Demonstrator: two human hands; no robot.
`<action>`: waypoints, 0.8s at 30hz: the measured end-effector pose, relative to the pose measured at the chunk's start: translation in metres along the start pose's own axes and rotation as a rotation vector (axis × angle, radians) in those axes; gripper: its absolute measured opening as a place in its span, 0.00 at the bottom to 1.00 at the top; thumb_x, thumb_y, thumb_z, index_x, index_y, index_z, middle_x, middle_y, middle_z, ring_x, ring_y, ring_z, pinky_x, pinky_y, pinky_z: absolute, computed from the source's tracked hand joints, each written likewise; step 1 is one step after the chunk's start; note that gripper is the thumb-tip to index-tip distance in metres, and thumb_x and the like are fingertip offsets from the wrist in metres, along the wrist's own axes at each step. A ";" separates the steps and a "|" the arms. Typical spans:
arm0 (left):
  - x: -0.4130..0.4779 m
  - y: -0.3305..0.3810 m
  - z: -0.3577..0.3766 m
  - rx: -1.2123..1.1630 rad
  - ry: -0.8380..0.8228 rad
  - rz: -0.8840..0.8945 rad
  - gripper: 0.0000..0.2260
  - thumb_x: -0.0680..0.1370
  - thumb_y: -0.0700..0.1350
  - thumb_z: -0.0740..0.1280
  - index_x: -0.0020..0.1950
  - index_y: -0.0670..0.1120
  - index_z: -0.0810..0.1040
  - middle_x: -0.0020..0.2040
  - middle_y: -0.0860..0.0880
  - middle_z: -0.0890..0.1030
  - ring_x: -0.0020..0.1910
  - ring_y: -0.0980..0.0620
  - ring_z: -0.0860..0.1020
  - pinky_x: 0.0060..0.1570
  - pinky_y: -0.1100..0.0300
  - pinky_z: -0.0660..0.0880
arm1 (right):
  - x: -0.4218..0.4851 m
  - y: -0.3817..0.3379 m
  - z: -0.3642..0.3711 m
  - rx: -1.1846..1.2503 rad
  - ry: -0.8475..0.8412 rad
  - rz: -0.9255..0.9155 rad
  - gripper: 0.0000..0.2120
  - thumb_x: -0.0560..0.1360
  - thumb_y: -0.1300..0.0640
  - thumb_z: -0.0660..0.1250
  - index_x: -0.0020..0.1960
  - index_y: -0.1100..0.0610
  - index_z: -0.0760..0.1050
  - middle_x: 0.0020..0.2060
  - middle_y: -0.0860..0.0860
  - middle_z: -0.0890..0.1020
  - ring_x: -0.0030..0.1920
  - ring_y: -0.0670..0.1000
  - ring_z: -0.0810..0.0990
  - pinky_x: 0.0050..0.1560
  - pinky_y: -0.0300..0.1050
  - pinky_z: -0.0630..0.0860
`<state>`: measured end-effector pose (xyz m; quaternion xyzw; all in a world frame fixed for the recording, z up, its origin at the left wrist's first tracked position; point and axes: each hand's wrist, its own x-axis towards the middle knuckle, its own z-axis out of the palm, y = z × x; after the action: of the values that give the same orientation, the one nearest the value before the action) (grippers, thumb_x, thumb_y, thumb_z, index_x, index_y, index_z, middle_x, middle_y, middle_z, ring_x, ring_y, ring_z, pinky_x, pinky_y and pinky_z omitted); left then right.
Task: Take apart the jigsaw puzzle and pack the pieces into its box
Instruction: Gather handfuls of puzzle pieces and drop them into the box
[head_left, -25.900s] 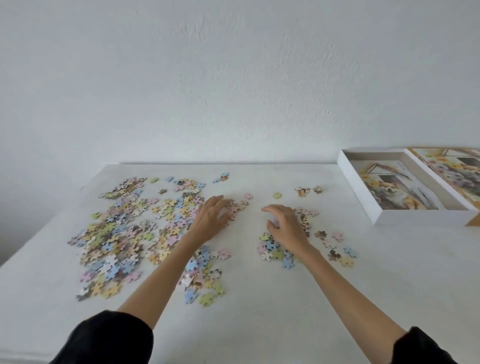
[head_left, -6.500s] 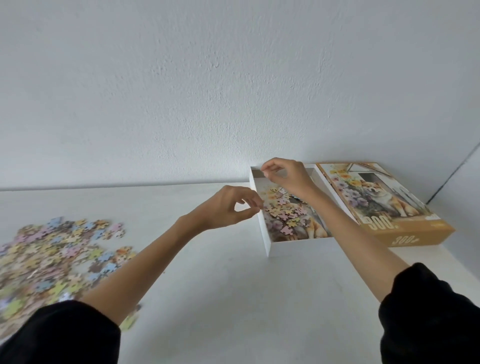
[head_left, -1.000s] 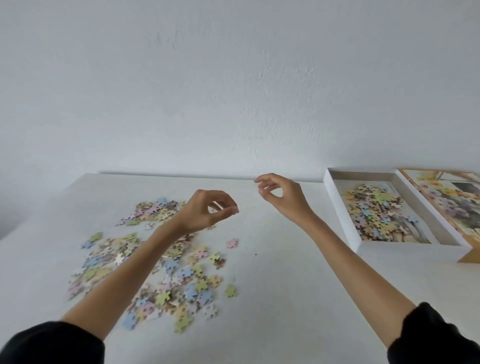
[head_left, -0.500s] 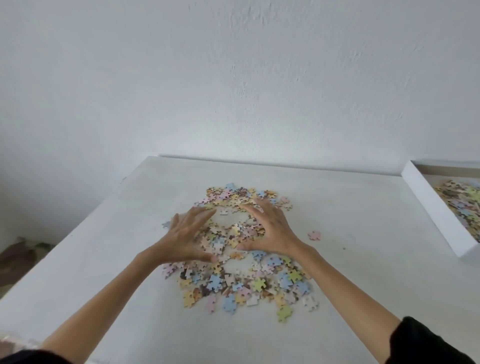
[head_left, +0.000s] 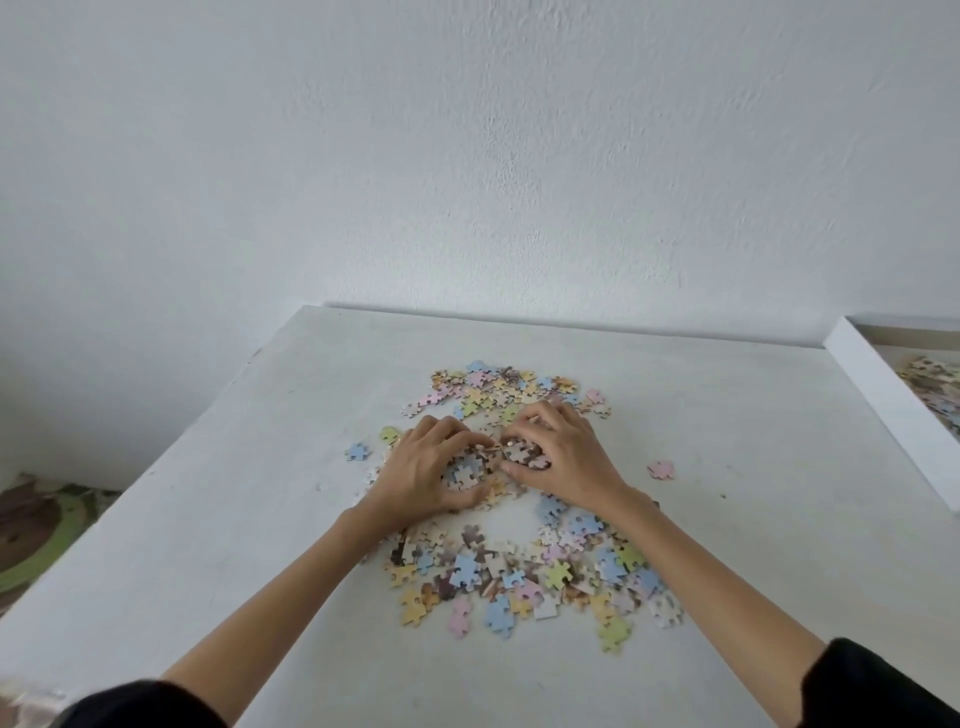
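White table (head_left: 260, 519), hands (head_left: 498, 462) cupping pastel puzzle pieces (head_left: 519, 566)

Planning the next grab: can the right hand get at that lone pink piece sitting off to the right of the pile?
Probably yes. The lone pink piece lies alone on bare table, just right of the right hand, with nothing between them.

2 hands cupped together, palms down.
Left hand (head_left: 423, 475) and right hand (head_left: 563, 457) curl inward, fingertips nearly meeting; forearms bare, black sleeves.
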<state>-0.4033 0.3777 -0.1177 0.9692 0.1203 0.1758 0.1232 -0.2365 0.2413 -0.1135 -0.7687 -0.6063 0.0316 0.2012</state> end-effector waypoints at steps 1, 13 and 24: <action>0.002 0.001 0.000 -0.013 0.027 0.020 0.23 0.71 0.65 0.60 0.59 0.52 0.76 0.50 0.52 0.78 0.47 0.55 0.72 0.45 0.61 0.70 | -0.001 0.001 0.000 0.009 0.021 -0.013 0.28 0.69 0.33 0.53 0.58 0.50 0.75 0.57 0.49 0.73 0.62 0.56 0.67 0.59 0.54 0.70; 0.009 0.012 -0.009 -0.290 0.035 -0.043 0.19 0.74 0.59 0.60 0.50 0.45 0.78 0.44 0.57 0.80 0.33 0.43 0.80 0.35 0.51 0.78 | -0.010 0.008 -0.016 0.362 0.175 -0.014 0.05 0.74 0.62 0.66 0.50 0.60 0.77 0.43 0.51 0.81 0.41 0.50 0.80 0.49 0.45 0.78; 0.038 0.041 -0.029 -0.410 0.077 -0.035 0.04 0.74 0.46 0.69 0.45 0.46 0.78 0.34 0.55 0.77 0.27 0.56 0.71 0.28 0.70 0.66 | -0.012 0.020 -0.063 0.481 0.292 -0.031 0.04 0.73 0.63 0.67 0.48 0.60 0.78 0.38 0.54 0.80 0.38 0.49 0.77 0.42 0.35 0.72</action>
<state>-0.3713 0.3556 -0.0681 0.9141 0.1036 0.2312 0.3165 -0.2026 0.2089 -0.0651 -0.6859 -0.5577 0.0605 0.4635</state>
